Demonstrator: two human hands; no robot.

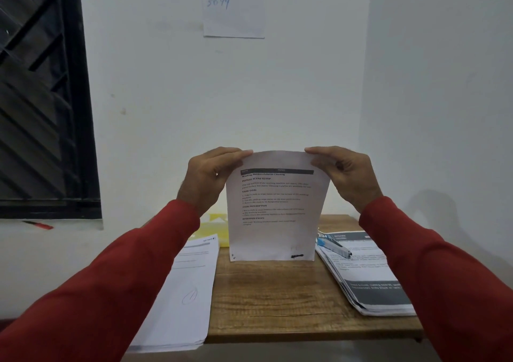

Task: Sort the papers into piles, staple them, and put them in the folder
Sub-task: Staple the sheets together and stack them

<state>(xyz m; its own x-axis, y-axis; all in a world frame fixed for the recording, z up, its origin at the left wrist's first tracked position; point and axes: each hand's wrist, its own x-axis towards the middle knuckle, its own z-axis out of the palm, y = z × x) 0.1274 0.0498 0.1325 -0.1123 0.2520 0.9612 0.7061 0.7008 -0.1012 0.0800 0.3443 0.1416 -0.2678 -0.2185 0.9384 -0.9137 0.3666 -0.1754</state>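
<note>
A: Grip first. Left hand (206,177) and right hand (344,175) each pinch a top corner of one printed sheet (273,209), thumbs in front, the other fingers closed behind the paper. The sheet hangs upright, bowed, its bottom edge at or just above the wooden table (277,292). Can't tell if it touches.

B: Single sheet or a set?

A: Looks like one; could be more behind it, edges too close to tell. Heading reads "Washing Machine Exterior Cleaning".

B: Progress?

A: Sorting looks under way, my guess. Left pile (184,292) is plain white pages, hanging off the table's left edge. Right pile (366,275) is pages with dark banner headers, fanned loosely. A blue-and-white stapler (334,246) lies on top of the right pile, near its far end.

B: Anything stapled?

A: No staple visible anywhere. The dark marks near the held sheet's bottom corners are too small to read. Stapling and filing both seem still to do.

B: Folder?

A: Yellow thing (213,227) at the far side of the table, mostly hidden behind the sheet and left forearm. Probably the folder, not sure. Open or shut, can't say.

B: Other gaps?

A: Red sleeves cover the near corners of both piles.
</note>
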